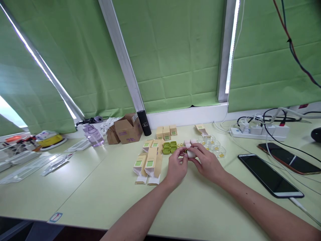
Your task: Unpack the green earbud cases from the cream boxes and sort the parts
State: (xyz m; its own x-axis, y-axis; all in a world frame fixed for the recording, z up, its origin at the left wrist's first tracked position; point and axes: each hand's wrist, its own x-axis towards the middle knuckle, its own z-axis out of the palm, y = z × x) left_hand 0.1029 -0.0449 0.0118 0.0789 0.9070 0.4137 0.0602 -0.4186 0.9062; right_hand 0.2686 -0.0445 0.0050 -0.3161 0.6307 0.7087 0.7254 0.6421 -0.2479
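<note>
Between my two hands is a small white rounded piece [191,154] with an olive-green rim at its left end; its exact kind I cannot make out. My right hand [208,162] pinches it from the right. The fingertips of my left hand [177,165] are closed at the green rim. Just left of them sit several small olive-green square cups [170,147], with tiny yellowish pieces [180,145] alongside. More white pieces [187,143] lie behind my fingers. To the right stand clear plastic cups [218,150] with yellow bits inside, partly hidden by my right hand.
Open-ended tan cartons [151,158] lie left of my hands; closed tan boxes [167,133] stand behind. Further back are a black cylinder [144,123], a cardboard box [129,130] and a purple-tinted bottle [93,135]. Phones [269,174], cables and a power strip [259,131] occupy the right.
</note>
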